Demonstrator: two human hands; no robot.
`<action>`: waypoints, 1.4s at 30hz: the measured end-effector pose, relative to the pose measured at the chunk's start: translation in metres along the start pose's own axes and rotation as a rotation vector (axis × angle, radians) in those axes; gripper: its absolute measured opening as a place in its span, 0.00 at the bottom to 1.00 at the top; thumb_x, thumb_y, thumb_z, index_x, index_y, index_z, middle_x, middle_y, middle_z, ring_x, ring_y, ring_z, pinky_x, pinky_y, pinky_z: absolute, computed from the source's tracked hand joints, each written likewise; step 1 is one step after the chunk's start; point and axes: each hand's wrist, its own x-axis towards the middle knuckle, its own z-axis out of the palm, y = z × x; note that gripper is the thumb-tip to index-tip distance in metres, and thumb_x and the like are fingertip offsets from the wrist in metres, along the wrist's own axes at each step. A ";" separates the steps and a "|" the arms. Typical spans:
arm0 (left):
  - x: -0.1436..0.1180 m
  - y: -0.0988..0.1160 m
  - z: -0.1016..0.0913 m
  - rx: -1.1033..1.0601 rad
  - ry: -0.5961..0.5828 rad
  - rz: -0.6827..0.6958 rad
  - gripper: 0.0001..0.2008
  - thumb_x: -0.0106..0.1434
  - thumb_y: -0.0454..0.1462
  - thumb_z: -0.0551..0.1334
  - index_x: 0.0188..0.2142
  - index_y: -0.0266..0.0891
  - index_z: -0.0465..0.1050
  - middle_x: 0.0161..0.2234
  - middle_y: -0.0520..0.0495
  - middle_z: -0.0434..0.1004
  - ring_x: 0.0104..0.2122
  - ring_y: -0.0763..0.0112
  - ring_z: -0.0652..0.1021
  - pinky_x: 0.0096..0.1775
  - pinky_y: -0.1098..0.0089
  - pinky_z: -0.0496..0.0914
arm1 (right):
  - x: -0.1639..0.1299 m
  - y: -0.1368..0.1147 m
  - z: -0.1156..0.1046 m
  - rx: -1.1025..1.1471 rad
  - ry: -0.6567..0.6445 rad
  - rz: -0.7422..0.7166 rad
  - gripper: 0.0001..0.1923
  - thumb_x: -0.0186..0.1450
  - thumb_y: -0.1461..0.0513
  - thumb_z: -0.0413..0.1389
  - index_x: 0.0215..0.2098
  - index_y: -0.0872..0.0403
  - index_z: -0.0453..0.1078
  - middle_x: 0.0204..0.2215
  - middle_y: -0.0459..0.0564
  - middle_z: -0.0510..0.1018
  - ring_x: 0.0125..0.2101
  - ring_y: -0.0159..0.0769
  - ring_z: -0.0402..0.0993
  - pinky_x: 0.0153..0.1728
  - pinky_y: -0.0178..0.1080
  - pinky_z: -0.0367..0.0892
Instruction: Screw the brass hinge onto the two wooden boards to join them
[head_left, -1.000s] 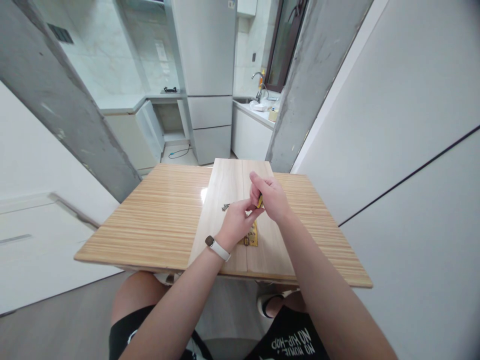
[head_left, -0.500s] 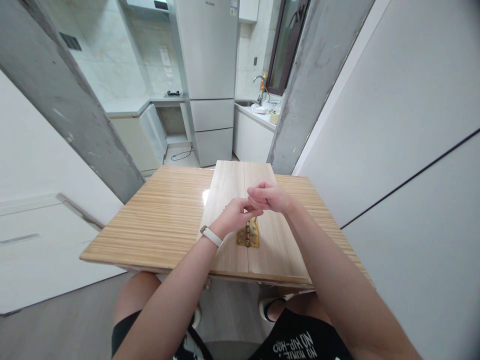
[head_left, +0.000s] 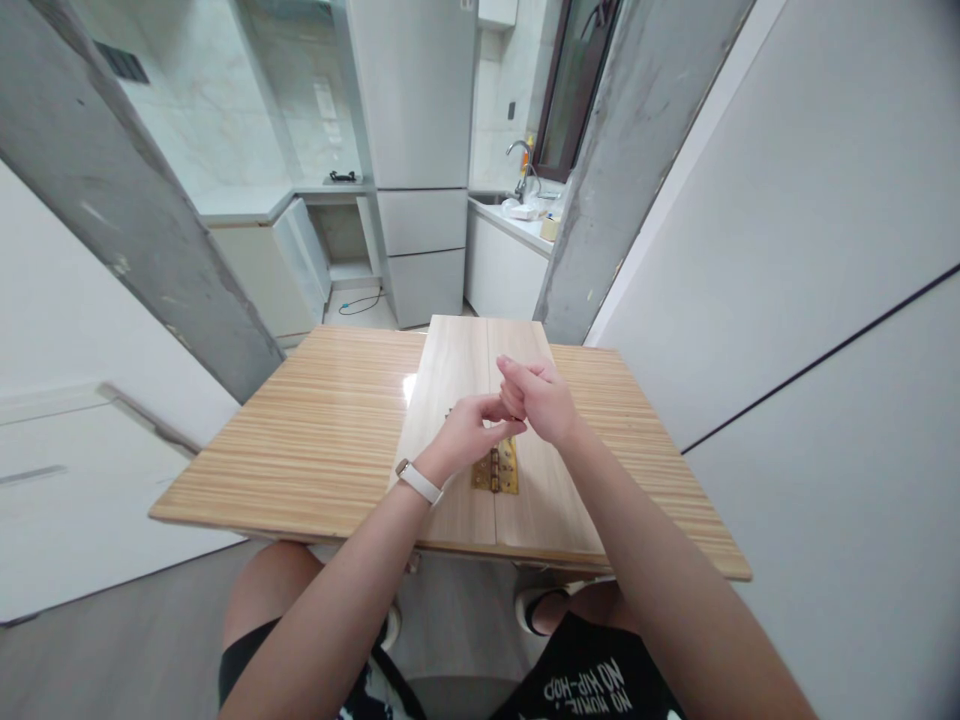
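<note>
My right hand [head_left: 538, 400] is curled into a fist above two pale wood boards [head_left: 457, 350] that lie side by side on the striped table [head_left: 322, 430]. My left hand [head_left: 466, 430], with a white band on its wrist, pinches its fingertips against the underside of that fist. Whatever sits between the fingers is hidden. Just below both hands, a brass hinge [head_left: 497, 470] lies flat across the seam between the boards. A few small dark screws [head_left: 448, 412] peek out beside my left hand.
A white wall runs close along the right side of the table. A grey concrete pillar [head_left: 600, 200] stands behind the far right corner. Beyond are a refrigerator [head_left: 416, 150] and a counter with a sink [head_left: 517, 215]. My knees are under the near edge.
A second ago a yellow tool showed in my right fist; now the fingers cover it. Both hands lifted slightly off the hinge and stay pressed together. The view shifted a little.
</note>
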 end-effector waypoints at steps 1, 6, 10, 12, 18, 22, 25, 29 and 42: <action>-0.001 0.002 0.000 0.020 0.011 0.007 0.07 0.64 0.38 0.71 0.39 0.35 0.83 0.38 0.44 0.87 0.38 0.64 0.83 0.45 0.66 0.74 | -0.001 0.000 0.002 -0.014 0.045 -0.012 0.36 0.68 0.42 0.59 0.11 0.50 0.54 0.08 0.39 0.54 0.11 0.25 0.49 0.16 0.38 0.44; -0.009 0.010 0.004 0.112 0.117 0.032 0.04 0.64 0.35 0.68 0.38 0.37 0.82 0.37 0.46 0.86 0.38 0.66 0.82 0.45 0.68 0.74 | -0.010 0.006 0.013 -0.121 0.314 -0.092 0.36 0.70 0.42 0.56 0.13 0.49 0.53 0.10 0.41 0.55 0.13 0.28 0.51 0.18 0.39 0.47; -0.017 0.011 0.016 0.137 0.193 0.034 0.08 0.62 0.30 0.65 0.40 0.37 0.83 0.39 0.46 0.87 0.38 0.65 0.82 0.44 0.68 0.74 | -0.017 0.010 0.030 -0.247 0.591 -0.142 0.33 0.73 0.42 0.52 0.16 0.48 0.52 0.13 0.43 0.56 0.17 0.31 0.51 0.19 0.41 0.47; -0.020 0.010 0.023 0.167 0.246 0.025 0.10 0.60 0.28 0.65 0.40 0.37 0.83 0.37 0.46 0.87 0.37 0.64 0.81 0.42 0.68 0.73 | -0.018 0.012 0.039 -0.280 0.717 -0.161 0.32 0.74 0.43 0.51 0.18 0.48 0.50 0.14 0.43 0.56 0.18 0.32 0.51 0.19 0.42 0.46; -0.022 0.004 0.026 0.198 0.288 0.017 0.10 0.59 0.27 0.62 0.33 0.36 0.84 0.31 0.48 0.85 0.32 0.65 0.79 0.35 0.70 0.68 | -0.014 0.011 0.046 -0.273 0.741 -0.176 0.32 0.73 0.44 0.52 0.18 0.48 0.50 0.14 0.42 0.54 0.18 0.31 0.50 0.19 0.41 0.45; -0.017 0.002 0.018 0.189 0.235 0.018 0.08 0.65 0.34 0.65 0.32 0.35 0.83 0.30 0.47 0.84 0.31 0.66 0.79 0.35 0.70 0.68 | -0.012 0.001 0.022 -0.174 0.260 -0.092 0.32 0.69 0.45 0.60 0.15 0.51 0.57 0.12 0.41 0.60 0.16 0.29 0.54 0.20 0.38 0.51; -0.013 0.000 0.014 0.184 0.206 0.017 0.11 0.66 0.40 0.67 0.31 0.34 0.83 0.28 0.48 0.83 0.30 0.67 0.78 0.35 0.70 0.68 | -0.007 -0.011 -0.002 -0.096 -0.081 -0.021 0.30 0.70 0.45 0.60 0.17 0.54 0.66 0.15 0.46 0.71 0.18 0.31 0.65 0.23 0.37 0.59; -0.008 -0.002 0.011 0.169 0.138 0.013 0.15 0.68 0.45 0.67 0.33 0.35 0.84 0.28 0.49 0.83 0.29 0.68 0.77 0.35 0.70 0.68 | 0.003 -0.020 -0.026 -0.057 -0.363 0.032 0.29 0.69 0.45 0.60 0.18 0.55 0.72 0.18 0.50 0.77 0.19 0.33 0.70 0.25 0.37 0.63; 0.003 -0.006 0.002 -0.009 0.019 -0.018 0.14 0.67 0.43 0.68 0.37 0.32 0.86 0.33 0.45 0.86 0.33 0.65 0.80 0.38 0.68 0.72 | 0.008 0.001 -0.008 0.058 -0.133 0.068 0.35 0.67 0.44 0.62 0.12 0.50 0.54 0.09 0.38 0.54 0.12 0.25 0.48 0.16 0.37 0.41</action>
